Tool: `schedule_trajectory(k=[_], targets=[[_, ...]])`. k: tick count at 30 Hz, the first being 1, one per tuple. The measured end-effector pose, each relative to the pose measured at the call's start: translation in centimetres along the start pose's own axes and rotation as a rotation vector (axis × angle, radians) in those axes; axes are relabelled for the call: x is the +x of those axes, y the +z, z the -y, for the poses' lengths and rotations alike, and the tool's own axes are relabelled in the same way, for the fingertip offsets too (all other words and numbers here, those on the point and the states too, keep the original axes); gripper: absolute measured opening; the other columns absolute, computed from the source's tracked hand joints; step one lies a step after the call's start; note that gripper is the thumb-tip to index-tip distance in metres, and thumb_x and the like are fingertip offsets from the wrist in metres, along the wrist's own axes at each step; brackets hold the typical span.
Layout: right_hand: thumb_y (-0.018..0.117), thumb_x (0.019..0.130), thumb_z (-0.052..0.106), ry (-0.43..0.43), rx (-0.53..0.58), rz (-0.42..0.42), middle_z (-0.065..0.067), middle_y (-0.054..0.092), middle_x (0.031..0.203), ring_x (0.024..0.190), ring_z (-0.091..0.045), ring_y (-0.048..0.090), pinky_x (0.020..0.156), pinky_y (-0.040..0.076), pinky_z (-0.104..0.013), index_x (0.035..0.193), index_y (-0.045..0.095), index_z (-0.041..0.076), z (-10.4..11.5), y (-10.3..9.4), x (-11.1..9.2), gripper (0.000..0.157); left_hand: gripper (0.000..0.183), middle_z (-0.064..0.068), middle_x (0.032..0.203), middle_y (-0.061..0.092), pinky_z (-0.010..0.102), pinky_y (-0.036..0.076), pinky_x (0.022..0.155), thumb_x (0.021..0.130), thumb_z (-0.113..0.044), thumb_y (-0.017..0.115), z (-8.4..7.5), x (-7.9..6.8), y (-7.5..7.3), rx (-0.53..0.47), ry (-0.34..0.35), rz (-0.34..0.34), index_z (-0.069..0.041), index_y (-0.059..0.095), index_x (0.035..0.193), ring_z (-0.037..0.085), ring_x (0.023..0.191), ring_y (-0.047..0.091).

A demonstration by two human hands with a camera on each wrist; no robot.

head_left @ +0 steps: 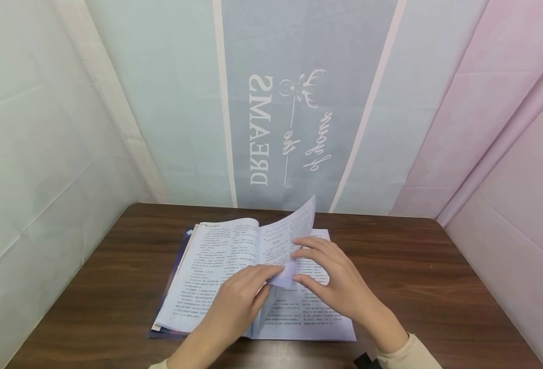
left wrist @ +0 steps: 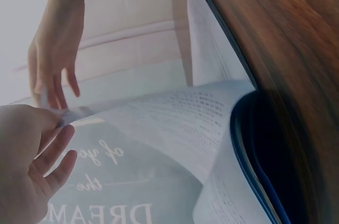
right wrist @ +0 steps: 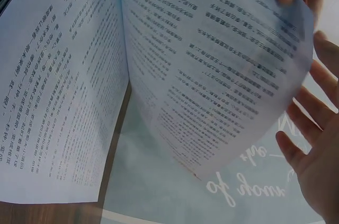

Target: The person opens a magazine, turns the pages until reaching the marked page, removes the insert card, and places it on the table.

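Note:
An open book [head_left: 216, 271] with printed text lies on the table, one page [head_left: 290, 230] lifted and bowed upright from its right half. My left hand [head_left: 239, 297] pinches that page near its lower outer corner, between thumb and fingers; the left wrist view shows the page [left wrist: 175, 118] stretching from this hand [left wrist: 26, 160] to the spine. Beside the page's outer edge is my right hand [head_left: 333, 271], its fingers spread and slightly bent, thumb apart. In the right wrist view this hand [right wrist: 318, 134] is close to the edge; whether its fingertips touch the paper I cannot tell.
The brown wooden table [head_left: 414, 277] extends around the book. A printed curtain [head_left: 308, 128] with mirrored lettering hangs behind it, and pale fabric walls [head_left: 45, 154] stand on both sides. A small black object [head_left: 366, 361] is by the right sleeve.

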State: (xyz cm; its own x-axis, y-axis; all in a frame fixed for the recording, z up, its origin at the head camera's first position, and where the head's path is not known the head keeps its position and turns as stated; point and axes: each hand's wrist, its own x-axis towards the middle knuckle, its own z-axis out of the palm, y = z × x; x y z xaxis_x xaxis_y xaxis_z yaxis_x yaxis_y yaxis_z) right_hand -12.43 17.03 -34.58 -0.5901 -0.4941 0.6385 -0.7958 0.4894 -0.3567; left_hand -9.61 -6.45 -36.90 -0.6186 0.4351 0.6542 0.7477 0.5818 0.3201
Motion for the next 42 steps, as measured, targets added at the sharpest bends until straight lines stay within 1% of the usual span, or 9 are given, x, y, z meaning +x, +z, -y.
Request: schedule_trajectory(k=[5,9,13,17,22,27,31,38,42], targets=[[0.059,0.098,0.042,-0.012,0.032,-0.031,-0.005,0.061,0.133,0.125,-0.028,0.053,0.112,0.035,-0.028,0.119,0.068,0.013,0.0,-0.2,-0.3,0.036,0.049,-0.002,0.120,0.067,0.028,0.055,0.090,0.083,0.002,0.076,0.9,-0.6,-0.5,0.011,-0.052,-0.038,-0.012,0.063,0.128,0.014,0.107,0.065],[0.058,0.099,0.045,0.016,-0.002,0.007,-0.002,0.061,0.132,0.124,-0.023,0.054,0.110,0.035,-0.025,0.117,0.068,0.016,-0.3,-0.4,-1.3,0.036,0.055,0.001,0.122,0.066,0.027,0.055,0.089,0.080,0.005,0.078,1.9,-1.2,-1.1,0.026,-0.092,-0.082,-0.011,0.061,0.130,0.015,0.105,0.066],[0.065,0.096,0.039,0.056,-0.043,0.058,0.000,0.061,0.132,0.123,-0.022,0.055,0.108,0.036,-0.024,0.116,0.068,0.019,-0.9,-0.7,-2.7,0.028,0.061,0.003,0.125,0.065,0.027,0.057,0.083,0.077,0.007,0.079,2.9,-2.1,-2.0,0.060,-0.160,-0.095,-0.009,0.058,0.133,0.013,0.097,0.066],[0.077,0.087,0.025,0.072,-0.097,0.076,0.002,0.061,0.130,0.119,-0.021,0.057,0.108,0.033,-0.019,0.113,0.068,0.023,-1.6,-1.0,-4.1,0.028,0.066,0.005,0.127,0.063,0.028,0.058,0.078,0.077,0.009,0.079,3.7,-3.0,-2.8,0.097,-0.225,-0.098,-0.007,0.055,0.136,0.012,0.093,0.066],[0.082,0.081,0.017,0.123,-0.121,0.110,0.006,0.062,0.127,0.117,-0.019,0.059,0.106,0.032,-0.013,0.110,0.068,0.027,-2.5,-1.3,-5.9,0.034,0.076,0.011,0.136,0.057,0.035,0.058,0.082,0.075,0.009,0.081,4.4,-4.3,-3.6,0.136,-0.315,-0.070,-0.006,0.049,0.142,0.023,0.103,0.066],[0.084,0.078,0.015,0.180,-0.144,0.182,0.006,0.064,0.124,0.114,-0.017,0.061,0.095,0.051,-0.033,0.107,0.070,0.024,-3.4,-1.6,-7.5,0.033,0.080,0.014,0.137,0.055,0.040,0.058,0.078,0.072,0.010,0.082,4.9,-5.3,-4.4,0.155,-0.383,-0.036,-0.006,0.047,0.142,0.026,0.102,0.066],[0.083,0.079,0.016,0.220,-0.158,0.246,0.004,0.065,0.124,0.113,-0.019,0.062,0.089,0.054,-0.047,0.107,0.070,0.021,-3.9,-1.7,-8.5,0.032,0.077,0.014,0.136,0.054,0.042,0.059,0.075,0.073,0.010,0.082,5.3,-6.1,-4.9,0.155,-0.436,-0.007,-0.007,0.048,0.140,0.027,0.101,0.065],[0.078,0.087,0.028,0.345,-0.061,0.382,0.005,0.063,0.127,0.117,-0.023,0.060,0.093,0.052,-0.049,0.112,0.069,0.026,-4.3,-1.8,-10.0,0.027,0.074,0.022,0.137,0.048,0.047,0.059,0.075,0.077,0.008,0.079,6.0,-7.3,-5.5,0.156,-0.526,0.067,-0.002,0.044,0.141,0.035,0.098,0.065],[0.074,0.090,0.034,0.395,0.015,0.409,0.004,0.062,0.129,0.118,-0.025,0.059,0.096,0.051,-0.044,0.116,0.067,0.026,-4.7,-1.7,-10.9,0.028,0.072,0.026,0.140,0.041,0.056,0.054,0.085,0.079,0.007,0.077,6.5,-7.8,-5.8,0.147,-0.570,0.121,0.002,0.042,0.141,0.045,0.112,0.059]])
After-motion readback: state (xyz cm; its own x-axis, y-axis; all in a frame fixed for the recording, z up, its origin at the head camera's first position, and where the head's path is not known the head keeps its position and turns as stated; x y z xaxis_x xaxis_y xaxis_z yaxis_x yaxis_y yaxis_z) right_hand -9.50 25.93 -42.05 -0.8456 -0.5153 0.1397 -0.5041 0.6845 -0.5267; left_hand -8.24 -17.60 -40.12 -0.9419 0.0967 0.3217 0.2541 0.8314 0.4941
